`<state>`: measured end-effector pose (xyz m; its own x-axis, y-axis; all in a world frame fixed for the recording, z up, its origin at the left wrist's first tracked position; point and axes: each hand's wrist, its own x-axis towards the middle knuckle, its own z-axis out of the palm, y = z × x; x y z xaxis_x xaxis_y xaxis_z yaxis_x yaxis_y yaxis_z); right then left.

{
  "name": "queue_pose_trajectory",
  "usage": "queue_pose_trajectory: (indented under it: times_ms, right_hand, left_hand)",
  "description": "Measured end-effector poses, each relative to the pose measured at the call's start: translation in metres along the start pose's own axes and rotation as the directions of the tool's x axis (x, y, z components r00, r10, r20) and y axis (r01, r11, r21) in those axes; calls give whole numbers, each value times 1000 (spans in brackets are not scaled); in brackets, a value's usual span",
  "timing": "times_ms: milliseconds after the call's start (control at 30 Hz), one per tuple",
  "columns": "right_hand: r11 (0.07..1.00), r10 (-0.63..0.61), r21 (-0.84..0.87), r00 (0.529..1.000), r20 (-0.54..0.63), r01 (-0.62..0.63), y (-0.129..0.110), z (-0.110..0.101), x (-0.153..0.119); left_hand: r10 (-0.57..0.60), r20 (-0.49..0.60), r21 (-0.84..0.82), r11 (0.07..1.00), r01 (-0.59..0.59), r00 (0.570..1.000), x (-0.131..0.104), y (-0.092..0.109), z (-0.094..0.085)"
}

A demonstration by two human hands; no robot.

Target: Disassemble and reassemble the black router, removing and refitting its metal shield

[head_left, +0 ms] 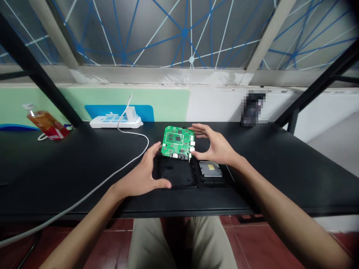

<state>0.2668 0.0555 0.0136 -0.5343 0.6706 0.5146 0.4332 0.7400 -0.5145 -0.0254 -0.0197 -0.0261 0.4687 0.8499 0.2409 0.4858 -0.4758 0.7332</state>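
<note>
A green circuit board (178, 142) with ports along its front and right edges lies just behind a black plastic case half (176, 172). My left hand (144, 172) is at the left side of that case half, thumb on its front part and fingers spread toward the board's left edge. Thumb and fingers of my right hand (215, 145) are apart around the board's right side, thumb tip by the ports; whether it bears any weight is unclear. To the right sits a second black case part (214, 180) with a silver metal plate (211, 169) bearing a yellowish pad.
A white power strip (116, 121) with a plug stands at the back left, its white cable (112, 175) crossing the black table (280, 175). A tilted drink bottle (47, 123) is far left. A pixelated dark object (252, 109) stands at the back right.
</note>
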Motion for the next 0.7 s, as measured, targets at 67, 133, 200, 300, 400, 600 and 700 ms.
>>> queue_pose_trajectory:
  times_ms: [67,133,200,300,400,600,700]
  right_hand:
    - [1000,-11,6,1000,8,11,-2,-1,-3]
    - [1000,-24,2,999,21,24,-4,-2,-4]
    - [999,-37,-12,999,36,37,-5,-3,-4]
    - [998,-63,-28,997,37,64,-4,-5,-5]
    - [997,-70,-32,997,26,71,-2,-7,-6]
    - [998,-57,-37,998,19,58,-2,-11,-8]
    - [997,-72,-36,997,19,73,-5,-11,-8]
  left_hand:
    - [22,-69,43,999,-19,997,3,0,-3]
    - [83,-99,134,989,-69,992,11,2,-9]
    - [193,-63,225,959,-174,979,22,5,-16]
    - [283,-18,358,898,-258,959,42,8,-25]
    - [317,3,415,863,-289,949,57,9,-29]
    - [351,-6,372,870,-324,936,59,10,-27]
    - [328,-17,339,891,-304,944,55,11,-26]
